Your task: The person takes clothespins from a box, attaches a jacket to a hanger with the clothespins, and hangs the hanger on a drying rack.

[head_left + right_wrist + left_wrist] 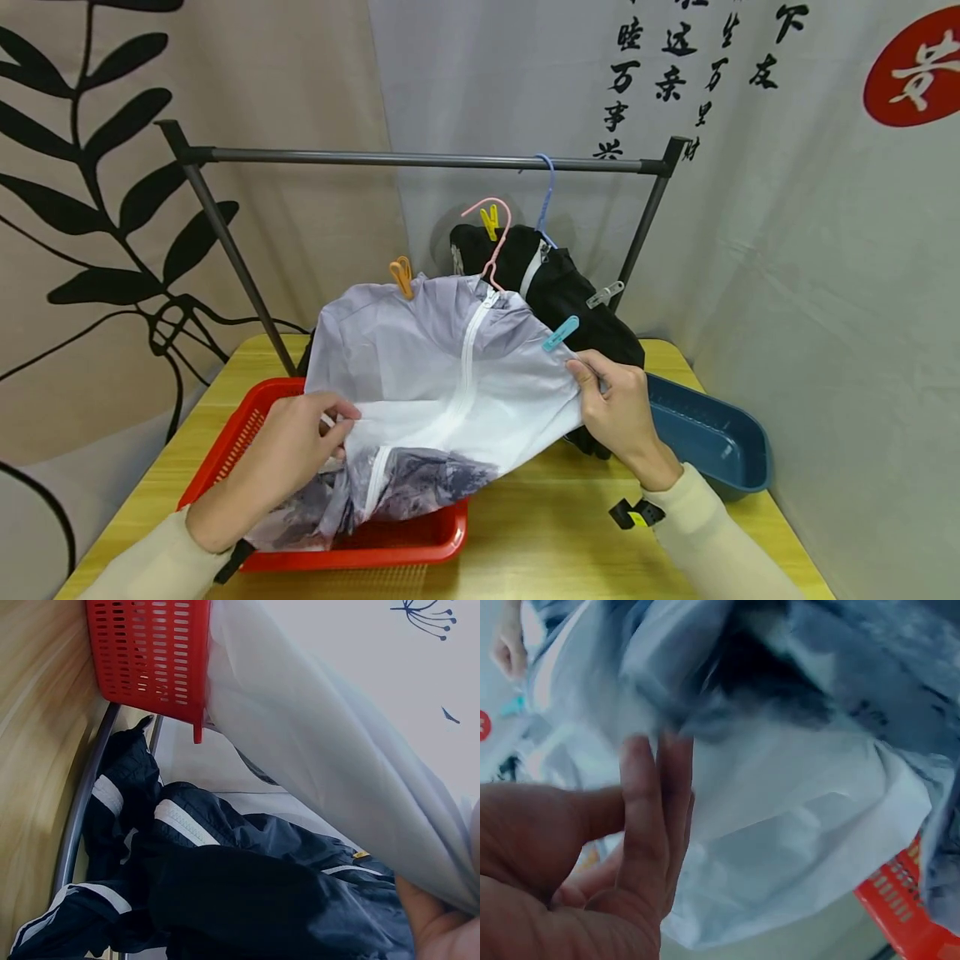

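Observation:
A light grey and white zip jacket (420, 358), with a dark mottled lower part, is spread in front of me on a pink hanger (506, 225). The hanger's hook stands below the rail, apart from it. An orange clothespin (402, 277) and a light blue clothespin (561, 333) sit at the jacket's shoulders. My right hand (618, 408) pinches the jacket's right edge below the blue clothespin. At the jacket's left side, my left hand (300, 442) touches the fabric with nearly straight fingers (641, 817). The jacket's lower end lies in a red basket (442, 537).
Behind the jacket, a black garment (615, 333) hangs by a blue hanger (547, 196) from the grey rack rail (360, 157). It carries a yellow clothespin (490, 222) and a clear clothespin (604, 294). A blue basin (705, 433) stands right on the wooden table (540, 533).

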Demonstrator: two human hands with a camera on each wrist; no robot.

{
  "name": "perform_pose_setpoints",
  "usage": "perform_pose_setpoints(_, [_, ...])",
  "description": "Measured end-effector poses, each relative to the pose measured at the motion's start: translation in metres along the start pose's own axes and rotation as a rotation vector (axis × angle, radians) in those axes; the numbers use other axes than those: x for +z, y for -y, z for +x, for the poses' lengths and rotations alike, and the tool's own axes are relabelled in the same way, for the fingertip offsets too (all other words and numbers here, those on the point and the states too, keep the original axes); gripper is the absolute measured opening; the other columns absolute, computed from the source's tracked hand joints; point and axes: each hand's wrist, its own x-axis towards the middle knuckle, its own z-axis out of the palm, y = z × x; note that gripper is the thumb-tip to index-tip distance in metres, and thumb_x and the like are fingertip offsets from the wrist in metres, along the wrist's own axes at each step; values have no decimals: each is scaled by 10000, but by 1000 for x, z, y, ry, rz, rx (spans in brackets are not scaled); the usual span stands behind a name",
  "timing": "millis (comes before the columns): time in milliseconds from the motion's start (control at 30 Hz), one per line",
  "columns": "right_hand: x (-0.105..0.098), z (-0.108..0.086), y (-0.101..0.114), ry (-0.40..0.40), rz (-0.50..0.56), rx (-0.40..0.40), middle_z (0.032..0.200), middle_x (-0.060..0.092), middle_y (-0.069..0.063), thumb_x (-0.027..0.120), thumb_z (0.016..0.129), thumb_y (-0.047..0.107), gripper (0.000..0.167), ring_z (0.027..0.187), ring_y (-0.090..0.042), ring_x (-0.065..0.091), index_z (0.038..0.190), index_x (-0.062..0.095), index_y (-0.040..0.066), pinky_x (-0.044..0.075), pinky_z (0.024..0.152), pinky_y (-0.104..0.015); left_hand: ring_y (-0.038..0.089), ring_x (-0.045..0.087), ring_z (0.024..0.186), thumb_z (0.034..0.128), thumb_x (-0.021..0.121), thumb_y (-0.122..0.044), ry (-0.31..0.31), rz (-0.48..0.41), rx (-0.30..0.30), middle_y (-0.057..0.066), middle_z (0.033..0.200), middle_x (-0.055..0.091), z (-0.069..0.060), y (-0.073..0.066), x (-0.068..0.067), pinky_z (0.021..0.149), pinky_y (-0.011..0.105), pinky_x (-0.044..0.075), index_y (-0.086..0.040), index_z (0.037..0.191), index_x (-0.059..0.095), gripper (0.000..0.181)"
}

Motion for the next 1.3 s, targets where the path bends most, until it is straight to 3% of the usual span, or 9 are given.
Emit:
perform_pose_setpoints(100, [0, -1, 0, 3, -3, 3, 692, 669, -15, 766, 1079, -34, 106, 563, -30, 517, 1017, 829, 26, 368, 519, -187, 128, 617, 575, 1099, 762, -54, -61, 20, 0, -2, 740, 721, 7, 9, -3, 495, 271, 438, -5, 1271, 846, 198])
perform_pose_setpoints(200, [0, -3, -1, 10, -3, 10, 687, 650, -7, 762, 1084, -30, 108, 561, -28, 506, 1018, 826, 28, 365, 518, -186, 190, 692, 702, 1120, 719, -71, -37, 22, 8, 160, 937, 815, 12, 18, -3, 592, 313, 541, 10, 1366, 820, 277])
perform_pose_setpoints(300, [0, -4, -1, 12, -3, 16, 687, 645, -4, 764, 1084, -26, 104, 563, -25, 509, 1020, 826, 28, 362, 515, -186, 337, 837, 1032, 1169, 696, -194, 71, 10, 38, 296, 1359, 808, 11, 22, 1, 847, 483, 700, 26, 1474, 758, 381])
perform_pose_setpoints(433, [-1, -4, -2, 5, -7, 14, 686, 648, -11, 768, 1082, -26, 96, 555, -24, 507, 1027, 830, 24, 351, 506, -186, 524, 693, 1467, 1190, 653, -510, 265, 13, 60, 330, 1691, 596, 2, 18, 4, 1195, 721, 563, 21, 1660, 590, 711])
perform_pose_setpoints(533, [-2, -4, -2, -3, -10, 12, 700, 677, -26, 769, 1079, -32, 95, 554, -24, 521, 1027, 830, 19, 347, 495, -186, 587, 546, 1595, 1083, 756, -659, 384, 35, 72, 345, 1783, 463, -6, 13, 5, 1244, 778, 488, 4, 1765, 431, 1006])
perform_pose_setpoints(633, [-3, -4, -2, -10, -13, 12, 713, 697, -36, 768, 1077, -36, 95, 556, -23, 534, 1026, 830, 14, 343, 489, -183, 577, 586, 1552, 961, 916, -636, 427, 61, 74, 343, 1773, 444, -10, 7, 11, 1192, 769, 539, -47, 1803, 367, 1165])
perform_pose_setpoints(767, [-3, -4, -2, -8, -16, 10, 697, 671, -33, 766, 1077, -40, 92, 550, -21, 519, 1026, 828, 6, 339, 493, -179, 430, 740, 1327, 961, 976, -439, 373, 132, 82, 246, 1548, 638, -12, 1, 20, 1057, 666, 649, -65, 1696, 510, 948])
perform_pose_setpoints(967, [-3, -5, -2, -8, -15, -2, 766, 744, -69, 773, 1063, -58, 88, 604, -54, 573, 1024, 826, -1, 387, 528, -184, 226, 780, 962, 1042, 860, -55, 161, 133, 226, 53, 1026, 749, -11, 0, 22, 767, 404, 638, -33, 1303, 553, 404])
perform_pose_setpoints(1300, [-4, -8, -3, -4, -32, -1, 792, 766, -97, 781, 1050, -70, 75, 617, -71, 598, 1015, 818, -15, 404, 532, -179, 206, 801, 849, 1097, 769, -37, -101, 64, 268, 106, 991, 824, 3, -4, -9, 718, 407, 644, -34, 1425, 600, 369])
